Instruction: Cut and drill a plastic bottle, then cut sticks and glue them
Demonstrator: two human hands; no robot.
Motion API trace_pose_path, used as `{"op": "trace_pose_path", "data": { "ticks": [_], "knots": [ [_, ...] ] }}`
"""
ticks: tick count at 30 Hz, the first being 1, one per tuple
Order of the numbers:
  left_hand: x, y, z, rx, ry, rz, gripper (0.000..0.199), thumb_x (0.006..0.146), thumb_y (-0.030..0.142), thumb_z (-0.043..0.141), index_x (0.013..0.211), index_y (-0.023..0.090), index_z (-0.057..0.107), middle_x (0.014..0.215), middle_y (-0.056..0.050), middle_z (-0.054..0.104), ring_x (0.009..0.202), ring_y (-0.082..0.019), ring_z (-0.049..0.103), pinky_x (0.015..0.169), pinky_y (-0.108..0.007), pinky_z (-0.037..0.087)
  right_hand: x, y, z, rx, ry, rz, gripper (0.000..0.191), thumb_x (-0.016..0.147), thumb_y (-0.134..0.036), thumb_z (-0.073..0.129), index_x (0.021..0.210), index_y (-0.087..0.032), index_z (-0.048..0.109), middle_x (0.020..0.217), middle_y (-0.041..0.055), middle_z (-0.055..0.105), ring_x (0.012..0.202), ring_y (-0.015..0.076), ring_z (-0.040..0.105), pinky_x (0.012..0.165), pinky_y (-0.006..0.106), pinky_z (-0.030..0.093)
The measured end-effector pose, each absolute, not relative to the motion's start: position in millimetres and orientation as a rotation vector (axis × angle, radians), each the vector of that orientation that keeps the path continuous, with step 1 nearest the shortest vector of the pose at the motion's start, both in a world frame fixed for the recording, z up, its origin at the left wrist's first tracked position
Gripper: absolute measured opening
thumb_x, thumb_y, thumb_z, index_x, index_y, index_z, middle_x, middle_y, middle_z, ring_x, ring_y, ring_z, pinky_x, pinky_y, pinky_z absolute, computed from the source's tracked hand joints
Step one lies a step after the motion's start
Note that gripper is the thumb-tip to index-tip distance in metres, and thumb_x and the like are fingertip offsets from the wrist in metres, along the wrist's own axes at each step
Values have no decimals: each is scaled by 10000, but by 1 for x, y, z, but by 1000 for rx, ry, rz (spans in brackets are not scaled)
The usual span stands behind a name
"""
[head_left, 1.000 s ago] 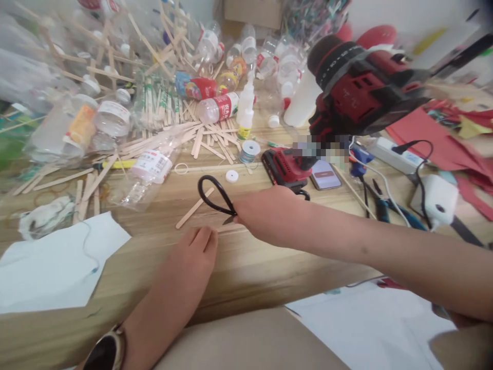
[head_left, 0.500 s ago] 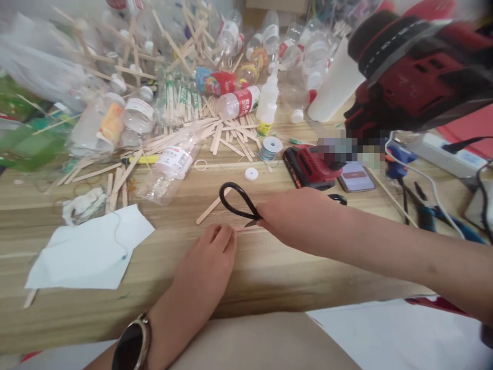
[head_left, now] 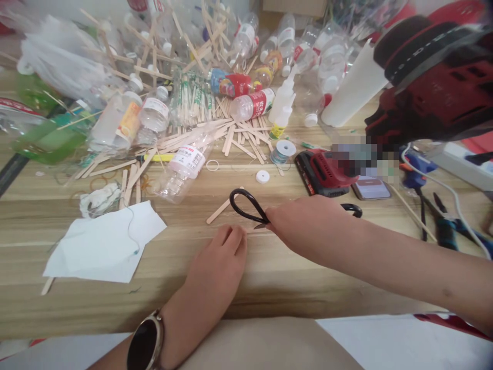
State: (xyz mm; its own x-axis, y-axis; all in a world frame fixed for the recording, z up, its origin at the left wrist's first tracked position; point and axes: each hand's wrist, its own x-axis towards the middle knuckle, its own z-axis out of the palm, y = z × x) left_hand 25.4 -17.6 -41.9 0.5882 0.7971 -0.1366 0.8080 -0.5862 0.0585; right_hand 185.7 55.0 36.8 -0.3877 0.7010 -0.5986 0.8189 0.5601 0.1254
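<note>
My right hand [head_left: 295,221] is closed around black-handled scissors [head_left: 246,206]; one handle loop sticks out to the left and part of the other shows beyond the wrist. The short metal tip points left, just above the wooden table [head_left: 185,313]. My left hand [head_left: 219,262] rests on the table to the left of the tip, its fingers pressed together at a thin, pale strip [head_left: 252,230] that runs toward the blade. A single wooden stick [head_left: 219,210] lies behind my left fingers. A white cap [head_left: 262,177] sits farther back.
White paper [head_left: 100,246] lies at left. Plastic bottles [head_left: 187,162] and wooden sticks [head_left: 188,139] pile up at the back. A thread spool [head_left: 283,150], a glue bottle [head_left: 283,105], a red power tool [head_left: 327,172], a phone [head_left: 371,186] and pliers [head_left: 447,231] stand or lie at centre and right.
The view has shifted, so the table items and both hands appear farther right. Both hands keep nearly the same pose beside each other, and the scissors remain in my right hand.
</note>
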Motion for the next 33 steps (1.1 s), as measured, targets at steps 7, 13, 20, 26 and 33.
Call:
{"op": "trace_pose_path", "data": {
  "ticks": [7,13,20,26,33],
  "knots": [
    [26,-18,-41,2676,1362,-173,427,869,-38,337,1245,9,534,1156,-204,644,1074,-281,614,754,-364,602,186,54,34,1187,2203,-237,242,760,39,579,874,-155,671,717,98,694,683,353,704,523,389,524],
    [27,-18,-37,2637,1391,-199,413,875,-23,390,1256,25,542,1165,-180,652,1073,-273,621,787,-365,605,184,54,39,1142,2177,-240,265,757,59,563,885,-149,667,748,76,702,707,321,713,547,365,541],
    [27,-17,-43,2682,1382,-90,393,867,-22,409,1230,20,557,1135,-183,665,1046,-275,632,761,-367,607,180,54,40,1136,2157,-214,275,758,67,541,894,-136,666,741,85,697,707,319,714,548,362,546],
    [9,-17,-34,2614,1385,244,330,859,-21,435,1095,87,639,1094,-111,694,1033,-220,637,931,-355,551,180,52,37,1124,2191,-178,231,757,41,593,894,-126,674,736,104,696,692,310,713,566,358,550],
    [-10,-30,-26,2725,1467,361,301,856,9,423,1001,62,681,986,-125,727,954,-259,664,881,-383,569,174,54,41,1084,2139,-211,281,735,64,586,912,-131,685,777,100,704,725,316,714,583,379,560]
  ]
}}
